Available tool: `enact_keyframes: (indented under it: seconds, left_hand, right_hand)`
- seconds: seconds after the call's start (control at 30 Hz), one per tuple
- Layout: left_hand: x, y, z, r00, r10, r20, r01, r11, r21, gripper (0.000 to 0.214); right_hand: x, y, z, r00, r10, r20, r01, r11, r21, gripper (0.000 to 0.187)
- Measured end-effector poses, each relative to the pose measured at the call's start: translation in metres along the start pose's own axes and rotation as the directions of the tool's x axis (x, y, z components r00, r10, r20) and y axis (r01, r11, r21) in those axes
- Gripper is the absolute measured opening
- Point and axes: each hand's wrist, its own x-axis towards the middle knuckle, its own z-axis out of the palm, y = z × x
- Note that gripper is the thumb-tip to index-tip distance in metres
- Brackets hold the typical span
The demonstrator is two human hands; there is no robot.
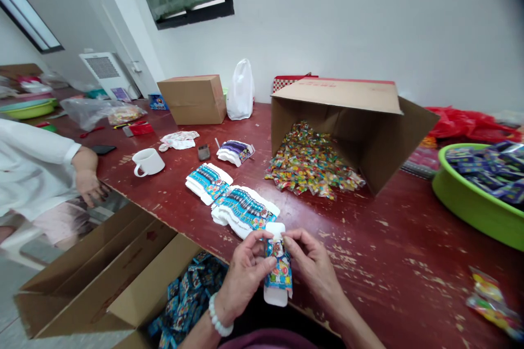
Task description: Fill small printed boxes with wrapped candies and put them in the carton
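Between both hands is a small blue printed candy box [279,272], its white end flaps sticking out at top and bottom. My left hand [248,270], with a bead bracelet at the wrist, pinches its left side. At the upper right edge, by the top flap, my right hand [309,259] pinches it with thumb and finger. Just beyond lie a stack of flat blue cartons [245,208] and a second stack of blue cartons [208,182]. Wrapped candies [313,166] spill from a large cardboard box [339,95] lying on its side.
Below the table edge at left, an open carton [139,278] holds many blue boxes [190,289]. A white mug [148,162] stands near that edge. To the right is a green basin [470,202] of purple packets; candy packets [493,300] lie nearer. Another person's hand [89,182] hangs at left.
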Motion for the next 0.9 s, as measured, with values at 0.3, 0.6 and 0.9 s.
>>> enact_keyframes:
  seconds: [0.3, 0.6, 0.9]
  left_hand:
    - [0.003, 0.007, 0.001, 1.000, 0.004, 0.028, -0.007, 0.996, 0.087, 0.023]
    - [-0.001, -0.002, 0.006, 0.983, -0.170, 0.065, 0.179, 0.964, -0.198, 0.042]
    - [0.006, -0.011, 0.010, 0.973, -0.228, 0.037, 0.231, 0.970, -0.080, 0.061]
  right_hand:
    - [0.013, -0.011, -0.007, 0.994, 0.095, 0.053, -0.104, 0.975, 0.195, 0.044]
    - [0.003, -0.013, -0.003, 0.999, -0.014, 0.041, 0.014, 1.000, -0.004, 0.023]
    - [0.002, -0.029, -0.008, 0.970, -0.063, 0.233, 0.107, 0.978, -0.180, 0.023]
